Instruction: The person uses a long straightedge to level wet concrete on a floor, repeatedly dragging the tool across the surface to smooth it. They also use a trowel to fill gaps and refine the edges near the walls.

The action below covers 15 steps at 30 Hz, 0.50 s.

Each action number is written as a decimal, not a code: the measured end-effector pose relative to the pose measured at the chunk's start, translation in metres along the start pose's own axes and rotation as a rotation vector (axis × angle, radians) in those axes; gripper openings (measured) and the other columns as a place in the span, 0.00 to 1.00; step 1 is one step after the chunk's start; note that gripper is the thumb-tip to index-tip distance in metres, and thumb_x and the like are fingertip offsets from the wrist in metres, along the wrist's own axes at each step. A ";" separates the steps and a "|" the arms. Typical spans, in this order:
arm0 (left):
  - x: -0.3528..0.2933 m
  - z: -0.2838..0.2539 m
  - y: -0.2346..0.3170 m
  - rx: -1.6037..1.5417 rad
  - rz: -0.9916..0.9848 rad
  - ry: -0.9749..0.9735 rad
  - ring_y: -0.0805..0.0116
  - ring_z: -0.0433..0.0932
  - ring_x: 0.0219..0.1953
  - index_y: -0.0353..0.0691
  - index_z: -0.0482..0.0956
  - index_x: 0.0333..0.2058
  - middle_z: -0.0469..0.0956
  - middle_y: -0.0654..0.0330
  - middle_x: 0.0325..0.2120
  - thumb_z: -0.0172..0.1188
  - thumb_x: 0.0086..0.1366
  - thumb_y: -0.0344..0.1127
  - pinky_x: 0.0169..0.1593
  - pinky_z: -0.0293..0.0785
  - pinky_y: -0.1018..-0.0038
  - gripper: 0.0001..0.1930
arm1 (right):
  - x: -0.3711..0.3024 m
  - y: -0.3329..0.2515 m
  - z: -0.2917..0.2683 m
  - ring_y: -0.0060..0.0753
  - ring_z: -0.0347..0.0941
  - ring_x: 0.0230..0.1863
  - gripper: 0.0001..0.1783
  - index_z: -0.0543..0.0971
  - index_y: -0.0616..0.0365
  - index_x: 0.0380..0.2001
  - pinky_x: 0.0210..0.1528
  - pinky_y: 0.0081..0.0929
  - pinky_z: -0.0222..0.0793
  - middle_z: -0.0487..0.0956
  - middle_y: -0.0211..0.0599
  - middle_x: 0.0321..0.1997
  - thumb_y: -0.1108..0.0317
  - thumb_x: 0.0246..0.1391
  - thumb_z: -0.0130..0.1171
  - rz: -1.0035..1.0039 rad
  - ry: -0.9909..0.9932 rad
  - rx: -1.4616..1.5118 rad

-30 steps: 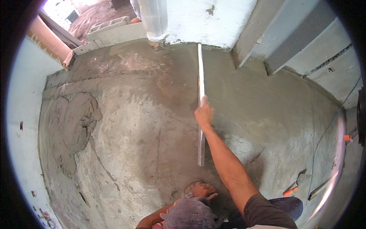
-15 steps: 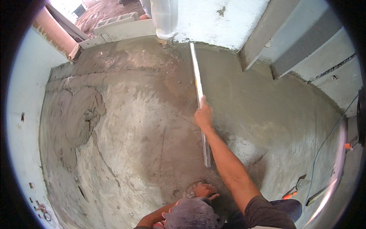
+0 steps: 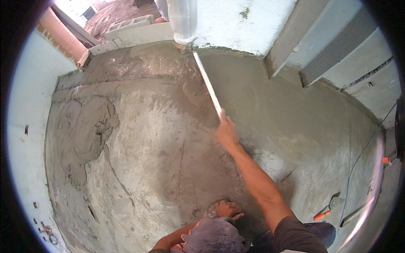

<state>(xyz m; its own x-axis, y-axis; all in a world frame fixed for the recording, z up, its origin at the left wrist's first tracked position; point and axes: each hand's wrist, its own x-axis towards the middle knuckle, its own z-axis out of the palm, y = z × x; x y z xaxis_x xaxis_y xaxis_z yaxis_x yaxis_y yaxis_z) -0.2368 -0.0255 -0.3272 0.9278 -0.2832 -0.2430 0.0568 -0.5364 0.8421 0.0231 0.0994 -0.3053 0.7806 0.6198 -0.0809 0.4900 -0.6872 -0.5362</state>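
Right hand [image 3: 226, 131] grasps straightedge [image 3: 207, 84] on wet screed [image 3: 160, 139].

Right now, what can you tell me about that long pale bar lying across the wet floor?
The long, thin, pale straightedge bar looks like metal, whitish and straight. It lies flat on the grey wet cement floor, slanting from the foot of the white pipe by the far wall toward the person. The right hand presses on its near end, hiding that tip. Its surface looks clean.
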 end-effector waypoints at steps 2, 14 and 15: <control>0.000 -0.005 0.010 0.032 -0.068 0.023 0.60 0.75 0.40 0.44 0.77 0.34 0.78 0.59 0.33 0.48 0.62 0.55 0.41 0.67 0.58 0.20 | -0.019 0.020 -0.022 0.58 0.73 0.36 0.36 0.54 0.60 0.62 0.39 0.46 0.71 0.71 0.54 0.44 0.77 0.47 0.48 -0.055 -0.021 -0.162; -0.002 -0.001 0.002 -0.039 0.020 0.038 0.58 0.75 0.40 0.46 0.77 0.40 0.78 0.59 0.36 0.46 0.64 0.53 0.44 0.66 0.58 0.19 | -0.084 0.100 -0.034 0.45 0.77 0.28 0.37 0.53 0.57 0.63 0.24 0.37 0.74 0.73 0.46 0.43 0.76 0.46 0.47 -0.677 -0.098 -0.366; -0.001 -0.001 0.003 -0.024 0.028 0.043 0.58 0.75 0.39 0.45 0.77 0.39 0.78 0.58 0.35 0.46 0.64 0.52 0.43 0.66 0.59 0.19 | -0.073 0.098 -0.037 0.44 0.77 0.29 0.37 0.54 0.57 0.63 0.25 0.37 0.74 0.73 0.46 0.44 0.76 0.46 0.47 -0.663 -0.101 -0.377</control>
<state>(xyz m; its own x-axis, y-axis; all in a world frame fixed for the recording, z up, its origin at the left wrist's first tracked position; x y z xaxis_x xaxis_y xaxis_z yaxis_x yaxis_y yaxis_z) -0.2369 -0.0263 -0.3243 0.9442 -0.2627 -0.1985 0.0392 -0.5090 0.8599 0.0283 -0.0266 -0.3211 0.2473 0.9663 0.0711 0.9564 -0.2316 -0.1780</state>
